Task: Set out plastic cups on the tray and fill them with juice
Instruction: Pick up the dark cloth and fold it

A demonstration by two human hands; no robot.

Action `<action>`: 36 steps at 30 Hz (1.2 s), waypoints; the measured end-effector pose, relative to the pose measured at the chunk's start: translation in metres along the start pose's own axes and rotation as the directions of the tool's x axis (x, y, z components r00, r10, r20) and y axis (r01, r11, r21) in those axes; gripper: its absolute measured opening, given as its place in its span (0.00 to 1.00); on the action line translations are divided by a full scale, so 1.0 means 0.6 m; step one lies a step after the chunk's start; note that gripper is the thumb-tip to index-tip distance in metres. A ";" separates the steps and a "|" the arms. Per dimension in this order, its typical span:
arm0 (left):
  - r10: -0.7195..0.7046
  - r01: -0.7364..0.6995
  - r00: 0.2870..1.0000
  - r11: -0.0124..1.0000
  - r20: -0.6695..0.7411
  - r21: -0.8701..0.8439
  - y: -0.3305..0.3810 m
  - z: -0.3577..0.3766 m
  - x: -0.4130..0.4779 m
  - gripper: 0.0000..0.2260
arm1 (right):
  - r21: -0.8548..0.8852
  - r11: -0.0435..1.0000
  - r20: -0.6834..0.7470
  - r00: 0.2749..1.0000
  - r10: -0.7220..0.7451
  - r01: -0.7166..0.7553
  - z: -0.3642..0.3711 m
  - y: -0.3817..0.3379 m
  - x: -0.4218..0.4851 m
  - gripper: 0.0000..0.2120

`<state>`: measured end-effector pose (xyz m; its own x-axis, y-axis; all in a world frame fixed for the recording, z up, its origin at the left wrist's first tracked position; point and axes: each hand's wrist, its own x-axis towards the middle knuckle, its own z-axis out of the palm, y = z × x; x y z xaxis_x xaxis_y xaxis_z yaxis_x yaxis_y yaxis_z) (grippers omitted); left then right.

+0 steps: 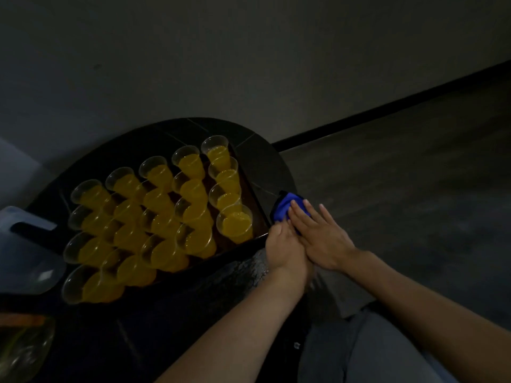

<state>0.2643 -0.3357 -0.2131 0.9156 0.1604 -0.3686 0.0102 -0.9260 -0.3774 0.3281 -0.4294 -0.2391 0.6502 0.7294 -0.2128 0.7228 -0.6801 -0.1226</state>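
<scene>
Left hand [286, 247] was set against right hand [322, 239]; right fingers [312, 214] were laid straight on blue cloth [282, 210]; left fingers' state unclear.

This is a dim, plain indoor room set up for serving drinks, and nothing marks it as a kitchen or a home. At 12 o'clock a bare grey wall [249, 51] fills the upper view, without shelves, pictures or fittings. A dark skirting strip [387, 106] runs along its foot from the middle out toward 2 o'clock, and below it at 3 o'clock lies a bare, mottled grey floor [414, 175]. At 9 o'clock stands a round black table [262, 167] carrying a tray [261, 214] packed with rows of clear plastic cups [235, 225] of orange juice [237, 223]. A clear jug [25, 244] sits at the table's left edge.
</scene>
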 end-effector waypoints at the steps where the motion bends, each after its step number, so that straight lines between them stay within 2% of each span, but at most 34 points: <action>1: -0.009 0.005 0.999 0.997 0.040 0.083 -0.002 -0.009 0.013 0.25 | -0.008 1.000 0.012 1.000 -0.012 0.013 -0.003 0.006 0.011 0.34; 3: -0.018 0.005 0.997 0.983 0.072 0.185 -0.012 -0.023 0.034 0.25 | -0.037 0.999 0.024 0.999 -0.028 0.029 -0.008 0.012 0.036 0.39; 5: -0.003 -0.012 0.997 0.980 0.073 0.199 -0.027 -0.034 0.047 0.30 | -0.052 0.998 0.007 1.000 -0.024 0.024 -0.009 0.012 0.060 0.32; 10: -0.022 0.008 0.970 0.998 0.241 0.059 -0.070 -0.069 0.078 0.47 | -0.053 0.997 -0.001 0.999 -0.049 0.049 -0.021 0.016 0.112 0.34; 14: -0.004 -0.011 0.957 0.999 0.290 0.048 -0.095 -0.096 0.123 0.52 | -0.070 0.996 0.056 0.997 -0.057 0.061 -0.041 0.026 0.160 0.42; 19: -0.060 0.034 0.926 0.997 0.372 0.075 -0.133 -0.102 0.186 0.53 | -0.043 0.997 0.033 0.998 -0.056 0.058 -0.052 0.026 0.224 0.47; 23: -0.052 -0.013 0.909 0.988 0.413 0.152 -0.160 -0.125 0.228 0.50 | -0.019 0.999 0.017 0.999 -0.040 0.040 -0.054 0.030 0.281 0.55; 26: -0.065 -0.014 0.912 0.982 0.405 0.189 -0.186 -0.124 0.265 0.44 | 0.010 1.000 -0.012 1.000 -0.016 0.016 -0.054 0.030 0.323 0.52; 31: -0.081 -0.018 0.911 0.972 0.405 0.236 -0.219 -0.114 0.301 0.48 | 0.039 0.999 -0.072 0.997 0.004 -0.001 -0.060 0.031 0.372 0.43; 34: -0.092 0.000 0.914 0.974 0.395 0.227 -0.224 -0.109 0.309 0.51 | 0.054 0.999 -0.071 0.997 0.010 -0.006 -0.057 0.033 0.383 0.45; 36: -0.076 -0.014 0.913 0.976 0.401 0.217 -0.221 -0.114 0.305 0.46 | 0.080 0.997 -0.061 0.998 0.010 -0.005 -0.060 0.033 0.379 0.46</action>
<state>0.4581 -0.2068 -0.1723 0.6736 0.3544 -0.6486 -0.0899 -0.8317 -0.5478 0.4985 -0.2746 -0.2552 0.6701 0.7260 -0.1547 0.6986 -0.6872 -0.1993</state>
